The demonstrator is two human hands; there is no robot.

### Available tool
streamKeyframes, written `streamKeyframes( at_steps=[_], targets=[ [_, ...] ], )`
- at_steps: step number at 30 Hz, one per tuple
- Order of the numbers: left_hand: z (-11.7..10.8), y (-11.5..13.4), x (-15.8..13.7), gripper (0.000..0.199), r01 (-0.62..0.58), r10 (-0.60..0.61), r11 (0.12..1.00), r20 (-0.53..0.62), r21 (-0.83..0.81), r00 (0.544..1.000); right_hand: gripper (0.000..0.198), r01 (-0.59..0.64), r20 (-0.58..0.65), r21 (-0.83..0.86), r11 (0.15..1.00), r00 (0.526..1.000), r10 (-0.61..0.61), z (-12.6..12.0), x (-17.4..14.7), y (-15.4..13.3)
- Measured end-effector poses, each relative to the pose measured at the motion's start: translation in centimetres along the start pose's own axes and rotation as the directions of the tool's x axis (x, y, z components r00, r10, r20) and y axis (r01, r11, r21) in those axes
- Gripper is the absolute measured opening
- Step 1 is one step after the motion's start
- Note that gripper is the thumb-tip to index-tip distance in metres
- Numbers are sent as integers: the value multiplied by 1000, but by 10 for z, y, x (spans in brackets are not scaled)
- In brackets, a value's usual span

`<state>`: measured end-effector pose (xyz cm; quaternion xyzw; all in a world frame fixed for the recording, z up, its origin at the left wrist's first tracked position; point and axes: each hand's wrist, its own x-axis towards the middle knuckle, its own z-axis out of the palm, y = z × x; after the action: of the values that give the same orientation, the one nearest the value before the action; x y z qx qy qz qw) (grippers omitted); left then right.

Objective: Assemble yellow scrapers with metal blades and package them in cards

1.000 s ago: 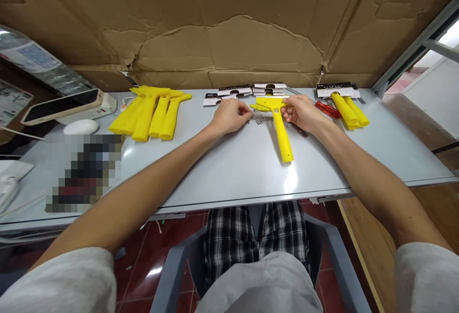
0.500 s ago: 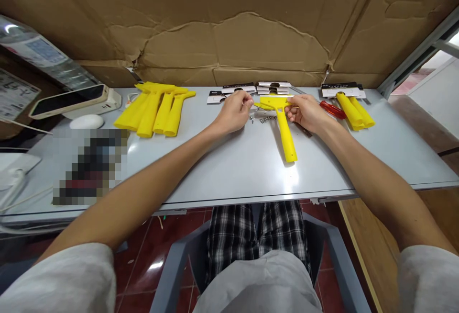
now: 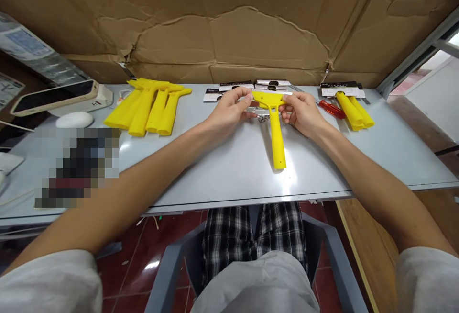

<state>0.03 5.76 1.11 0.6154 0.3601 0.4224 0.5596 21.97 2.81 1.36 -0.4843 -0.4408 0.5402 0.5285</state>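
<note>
Between my two hands is a yellow T-shaped plastic scraper handle [image 3: 277,140], its wide head away from me and its grip pointing toward me. My left hand [image 3: 232,108] pinches the left end of the head. The right end is in the closed fingers of my right hand [image 3: 301,113]. Small metal screws [image 3: 263,118] lie in a pile just behind the handle, partly covered by it. A red screwdriver [image 3: 332,109] rests to the right of my right hand.
Several more yellow handles [image 3: 143,112] lie at the left. At the right, yellow handles [image 3: 353,112] sit by black-and-white packets [image 3: 343,90]; similar packets [image 3: 236,86] stand at the back. A phone [image 3: 53,97], a white mouse [image 3: 74,120] and a cardboard wall [image 3: 268,35] border the table.
My left hand has moved right onto the head of the scraper handle, which it was apart from before. The handle has shifted slightly left and turned more upright in view.
</note>
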Motion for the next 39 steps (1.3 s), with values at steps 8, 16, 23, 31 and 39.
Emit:
streamKeyframes(
  at_steps=[8,16,23,31,39],
  targets=[
    [8,9,-30,24,88,-94,994,-93,-64,991,25,-3,60,6,1000,998,3,12,-9,5],
    [-27,-17,-21,19,-237,245,899,26,368,969,24,-1,156,-8,1000,988,2,15,-10,21],
    [-27,1,-26,16,-180,168,905,65,385,984,30,32,206,4,999,978,-32,16,-14,21],
    [-19,19,-33,16,158,-153,983,54,-96,987,32,5,201,21,1000,980,-9,16,-15,18],
    [-4,26,-38,13,316,-349,881,-33,-352,937,35,-50,153,53,997,987,41,17,-15,16]
  ],
)
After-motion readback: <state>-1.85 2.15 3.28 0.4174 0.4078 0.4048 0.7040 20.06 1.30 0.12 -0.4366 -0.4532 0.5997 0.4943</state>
